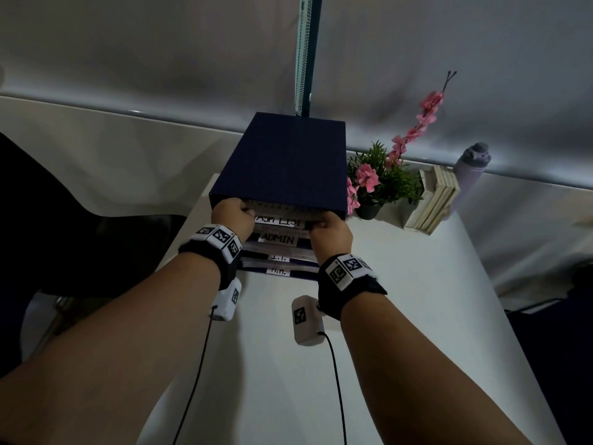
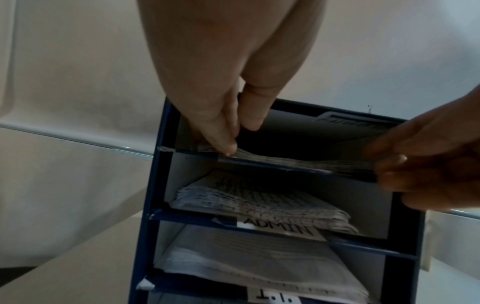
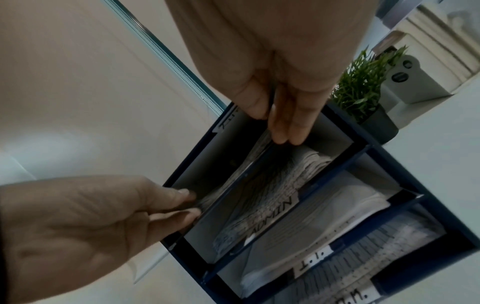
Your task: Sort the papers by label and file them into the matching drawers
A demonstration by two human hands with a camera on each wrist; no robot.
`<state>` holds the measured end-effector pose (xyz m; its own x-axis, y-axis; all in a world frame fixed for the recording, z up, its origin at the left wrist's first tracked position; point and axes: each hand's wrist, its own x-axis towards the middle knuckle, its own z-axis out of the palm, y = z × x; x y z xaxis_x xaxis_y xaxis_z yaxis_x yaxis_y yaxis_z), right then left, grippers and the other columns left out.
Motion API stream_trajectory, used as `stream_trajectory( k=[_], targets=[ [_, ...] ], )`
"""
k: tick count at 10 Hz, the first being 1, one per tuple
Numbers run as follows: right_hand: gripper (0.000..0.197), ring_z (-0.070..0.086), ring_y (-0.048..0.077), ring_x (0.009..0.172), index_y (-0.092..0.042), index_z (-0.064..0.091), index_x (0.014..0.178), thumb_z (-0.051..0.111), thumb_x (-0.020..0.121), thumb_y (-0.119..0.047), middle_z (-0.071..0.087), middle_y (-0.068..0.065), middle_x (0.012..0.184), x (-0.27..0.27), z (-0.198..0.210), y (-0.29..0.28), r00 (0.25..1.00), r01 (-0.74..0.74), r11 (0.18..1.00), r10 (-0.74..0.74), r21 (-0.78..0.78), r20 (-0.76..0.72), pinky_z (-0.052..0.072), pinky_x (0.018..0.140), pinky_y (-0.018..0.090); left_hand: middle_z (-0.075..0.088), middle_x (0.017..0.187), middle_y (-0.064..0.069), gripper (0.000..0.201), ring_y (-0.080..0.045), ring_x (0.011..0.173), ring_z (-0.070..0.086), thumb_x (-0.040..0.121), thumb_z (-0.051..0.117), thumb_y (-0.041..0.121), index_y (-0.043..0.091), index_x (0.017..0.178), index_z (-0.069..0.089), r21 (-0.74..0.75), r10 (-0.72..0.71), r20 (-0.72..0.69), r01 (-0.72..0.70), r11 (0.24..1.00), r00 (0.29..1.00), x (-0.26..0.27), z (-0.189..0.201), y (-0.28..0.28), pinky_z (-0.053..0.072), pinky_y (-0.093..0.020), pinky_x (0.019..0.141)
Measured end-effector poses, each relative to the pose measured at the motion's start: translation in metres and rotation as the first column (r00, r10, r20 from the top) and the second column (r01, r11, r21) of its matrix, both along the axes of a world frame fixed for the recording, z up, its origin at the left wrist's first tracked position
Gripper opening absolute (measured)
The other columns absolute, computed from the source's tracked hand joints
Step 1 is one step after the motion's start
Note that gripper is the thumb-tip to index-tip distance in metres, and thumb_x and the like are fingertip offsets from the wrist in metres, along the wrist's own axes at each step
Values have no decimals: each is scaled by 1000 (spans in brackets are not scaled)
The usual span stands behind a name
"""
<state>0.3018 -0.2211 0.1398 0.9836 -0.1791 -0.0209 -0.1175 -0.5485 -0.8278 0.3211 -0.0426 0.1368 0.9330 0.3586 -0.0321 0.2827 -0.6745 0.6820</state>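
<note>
A dark blue file organiser [image 1: 282,159] stands at the far end of the white table [image 1: 401,316]. Its open shelves carry white labels, from the top: TASK LIST [image 1: 279,222], ADMIN [image 1: 277,239], I.T. and H.R. A stack of printed papers [image 2: 298,162] lies partly inside the top shelf. My left hand [image 1: 236,210] pinches the stack's left front corner [image 2: 240,136]. The stack's right front corner is pinched by my right hand [image 1: 330,231], thumb on one side and fingers on the other [image 3: 271,127]. Lower shelves hold paper stacks, ADMIN [image 2: 259,203] and I.T. [image 2: 246,257].
Right of the organiser stand a potted plant with pink flowers [image 1: 382,184], a row of books [image 1: 433,200] in a holder, and a purple bottle [image 1: 471,165]. A dark chair [image 1: 80,236] sits left of the table. A window blind hangs behind.
</note>
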Motion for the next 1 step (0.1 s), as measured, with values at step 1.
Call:
stream_trajectory(
  k=[1],
  targets=[
    [38, 60, 37, 104, -9, 65, 117, 46, 86, 1, 68, 19, 110, -10, 1, -10, 1000, 9, 1000, -9, -30, 5, 38, 75, 27, 63, 124, -15, 29, -32, 115, 56, 92, 54, 17, 5, 116, 65, -16, -51, 5, 51, 999, 999, -9, 3, -2, 42, -31, 95]
  ],
)
